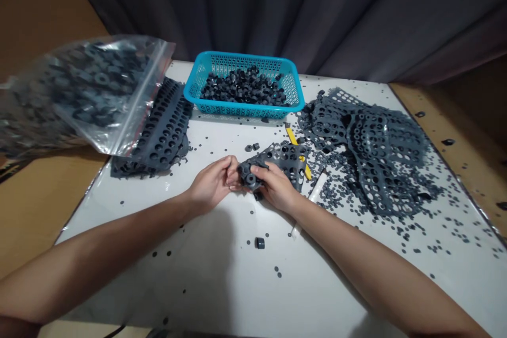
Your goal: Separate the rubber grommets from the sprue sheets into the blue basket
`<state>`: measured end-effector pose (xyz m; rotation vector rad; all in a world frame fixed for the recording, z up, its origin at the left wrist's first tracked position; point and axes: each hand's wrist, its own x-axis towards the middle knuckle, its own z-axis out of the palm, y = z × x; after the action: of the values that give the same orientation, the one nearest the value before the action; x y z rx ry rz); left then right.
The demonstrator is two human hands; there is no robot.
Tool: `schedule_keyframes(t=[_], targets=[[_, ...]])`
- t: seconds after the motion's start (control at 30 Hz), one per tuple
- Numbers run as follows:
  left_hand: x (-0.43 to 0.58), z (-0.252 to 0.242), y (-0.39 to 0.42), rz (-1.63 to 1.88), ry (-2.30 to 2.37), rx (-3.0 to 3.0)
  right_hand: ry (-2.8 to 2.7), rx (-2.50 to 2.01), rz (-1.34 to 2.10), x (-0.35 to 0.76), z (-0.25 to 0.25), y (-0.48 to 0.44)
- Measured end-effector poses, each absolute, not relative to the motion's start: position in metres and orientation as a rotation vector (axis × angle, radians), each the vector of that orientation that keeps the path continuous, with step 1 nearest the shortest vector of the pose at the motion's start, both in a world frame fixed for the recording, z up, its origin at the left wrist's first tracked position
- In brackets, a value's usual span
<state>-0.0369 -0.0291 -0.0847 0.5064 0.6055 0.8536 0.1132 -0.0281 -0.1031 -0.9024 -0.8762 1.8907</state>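
Over the middle of the white table, my right hand [279,186] is closed on a dark grey rubber sheet [292,158] with rows of round holes. The thumb presses on top, beside ring-shaped rubber pieces still joined in the sheet's left end. My left hand [212,184] is at that left end with its fingers curled together; whatever they pinch is hidden. A small rubber ring [248,148] lies behind the hands, with another piece beside it. A short rubber cylinder [260,243] rests in front of them. Under and beside the sheet are a yellow tool [291,135] and a white pen-like stick [318,186].
A blue basket [245,111] at the back holds many rubber pieces. On the left, a clear zip bag [106,79] of similar pieces overlaps stacked perforated sheets [164,129]. Punched-out sheets [380,142] are heaped on the right among scattered small discs [336,185]. A dark curtain [253,5] hangs behind.
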Motion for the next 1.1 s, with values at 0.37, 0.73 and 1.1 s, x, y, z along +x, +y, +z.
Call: schedule_keyframes(t=[0.37, 0.73, 1.1], targets=[[-0.047, -0.083, -0.030, 0.777, 0.617, 0.624, -0.945, -0.757, 1.928, 0.120, -0.099, -0.034], [-0.047, -0.085, -0.028, 0.856, 0.654, 0.622, -0.828, -0.761, 1.972, 0.120, -0.096, -0.031], [-0.064, -0.058, -0.013, 0.807, 0.756, 1.027, -1.038, -0.901, 1.771, 0.115, -0.098, -0.028]])
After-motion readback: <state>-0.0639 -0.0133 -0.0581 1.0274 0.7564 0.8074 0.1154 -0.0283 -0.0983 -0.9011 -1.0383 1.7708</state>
